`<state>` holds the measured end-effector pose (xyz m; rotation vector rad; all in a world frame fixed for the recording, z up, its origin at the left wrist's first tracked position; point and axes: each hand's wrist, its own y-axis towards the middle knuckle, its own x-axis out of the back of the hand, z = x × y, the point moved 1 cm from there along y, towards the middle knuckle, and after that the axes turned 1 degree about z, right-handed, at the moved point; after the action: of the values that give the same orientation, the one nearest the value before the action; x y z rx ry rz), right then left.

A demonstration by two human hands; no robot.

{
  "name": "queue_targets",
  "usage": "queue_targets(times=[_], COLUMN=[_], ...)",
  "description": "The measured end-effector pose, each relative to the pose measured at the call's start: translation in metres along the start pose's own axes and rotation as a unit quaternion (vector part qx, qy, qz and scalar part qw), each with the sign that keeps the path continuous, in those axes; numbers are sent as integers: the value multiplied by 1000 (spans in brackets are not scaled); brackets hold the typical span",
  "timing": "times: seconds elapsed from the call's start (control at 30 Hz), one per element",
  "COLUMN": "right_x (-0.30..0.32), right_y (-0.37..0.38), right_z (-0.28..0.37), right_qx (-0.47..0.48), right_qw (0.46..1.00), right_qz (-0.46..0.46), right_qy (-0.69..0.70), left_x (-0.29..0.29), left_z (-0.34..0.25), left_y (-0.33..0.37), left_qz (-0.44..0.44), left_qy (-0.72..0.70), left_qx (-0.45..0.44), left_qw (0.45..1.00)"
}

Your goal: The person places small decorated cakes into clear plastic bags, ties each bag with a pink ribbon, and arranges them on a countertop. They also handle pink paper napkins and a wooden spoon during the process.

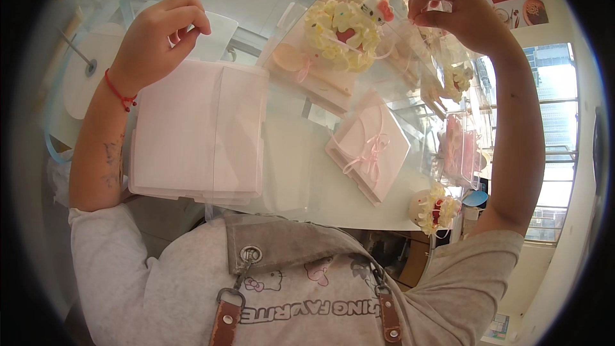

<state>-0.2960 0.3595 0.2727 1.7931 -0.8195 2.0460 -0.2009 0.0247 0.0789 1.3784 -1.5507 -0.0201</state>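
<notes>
My left hand (168, 33) is raised at the upper left, its fingers curled into a pinch; what is in them, if anything, I cannot make out. At the upper right my right hand (451, 13) is also closed, fingertips pinched at a clear plastic sheet (282, 166) that is hard to see. The sheet spreads between my arms and overlaps a pale pink square box lid (179, 134) below my left hand. Left of my right hand is a cake with yellow frosting (343, 35) and a white cat figure (377, 9) on it.
A pink square board with a ribbon bow (368, 154) lies right of the lid. A smaller frosted cake (435, 210) stands near the table's right edge, by a clear container with pink contents (460, 147). A white disc with a metal rod (96, 70) is at left.
</notes>
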Motion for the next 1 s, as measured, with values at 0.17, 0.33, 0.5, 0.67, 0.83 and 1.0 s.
queue_targets(times=[0.17,0.33,0.5,0.67,0.83,1.0], right_x=[-18,-21,-11,-17,-14,-8], right_y=[12,13,16,10,7,3], right_z=[-9,-14,-11,-30,-30,-37], right_qx=[-43,-174,-233,-220,-258,-157], right_qw=[999,974,955,962,952,976], right_qz=[-26,-143,-184,-164,-162,-137], right_qy=[9,15,2,1,-10,69], left_x=[0,1,2,0,-1,-2], left_z=[0,0,0,0,0,1], left_y=[1,2,0,1,0,0], left_qz=[0,8,9,-8,-5,-8], left_qy=[-2,-5,1,1,-1,-4], left_qx=[-3,-4,0,5,10,10], left_qw=[1000,1000,1000,1000,1000,1000])
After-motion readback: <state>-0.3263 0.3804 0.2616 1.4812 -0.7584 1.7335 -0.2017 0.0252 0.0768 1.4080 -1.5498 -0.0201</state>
